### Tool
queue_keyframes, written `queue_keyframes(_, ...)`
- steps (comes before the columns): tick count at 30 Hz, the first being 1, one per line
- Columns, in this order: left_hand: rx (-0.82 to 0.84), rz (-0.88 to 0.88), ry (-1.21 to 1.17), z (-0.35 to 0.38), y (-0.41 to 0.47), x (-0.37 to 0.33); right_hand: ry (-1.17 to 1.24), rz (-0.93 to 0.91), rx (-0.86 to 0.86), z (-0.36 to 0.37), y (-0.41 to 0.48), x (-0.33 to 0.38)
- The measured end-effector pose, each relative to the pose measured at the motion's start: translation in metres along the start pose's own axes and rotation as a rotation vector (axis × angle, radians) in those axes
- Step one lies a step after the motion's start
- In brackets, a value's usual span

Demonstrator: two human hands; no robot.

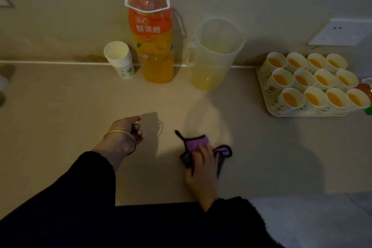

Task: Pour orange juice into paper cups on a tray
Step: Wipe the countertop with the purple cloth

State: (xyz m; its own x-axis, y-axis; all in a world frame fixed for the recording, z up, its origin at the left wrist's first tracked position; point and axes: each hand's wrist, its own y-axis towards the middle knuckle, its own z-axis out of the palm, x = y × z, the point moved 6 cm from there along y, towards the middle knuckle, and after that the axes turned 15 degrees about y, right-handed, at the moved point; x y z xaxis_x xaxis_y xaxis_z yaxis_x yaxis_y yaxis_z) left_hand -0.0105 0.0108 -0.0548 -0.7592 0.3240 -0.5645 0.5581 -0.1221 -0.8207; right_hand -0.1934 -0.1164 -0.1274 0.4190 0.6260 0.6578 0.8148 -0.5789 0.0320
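A large orange juice bottle (154,42) with a white cap stands capped at the back of the counter. To its right is a clear plastic jug (213,54) with a little juice at the bottom. A white tray (263,90) at the right holds several paper cups (314,80), all with orange juice in them. My right hand (201,171) presses flat on a purple cloth (196,144) on the counter near the front. My left hand (128,129), with a gold bangle, hovers over the counter with loosely curled fingers and holds nothing.
A stack of empty paper cups (120,59) stands left of the bottle. A white wall socket (342,32) is above the tray. The counter's front edge (157,203) runs just below my hands. The room is dim.
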Motion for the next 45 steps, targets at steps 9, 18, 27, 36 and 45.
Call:
queue_keyframes(9,-0.082,0.002,-0.051,-0.053,0.006,-0.011,-0.086,-0.209,0.46,0.099,0.01,0.111)
queue_keyframes(18,-0.135,0.047,-0.086,-0.1,0.004,-0.029,0.129,-0.654,1.002,0.145,0.005,0.179)
queue_keyframes(27,-0.025,0.153,-0.042,-0.078,-0.02,-0.077,0.975,0.548,0.686,0.017,0.114,0.143)
queue_keyframes(36,0.136,0.29,0.118,-0.022,-0.049,-0.105,1.562,0.488,0.429,-0.095,0.149,0.18)
queue_keyframes(45,0.54,0.43,0.085,0.024,-0.089,-0.129,1.927,0.376,0.435,-0.124,0.174,0.215)
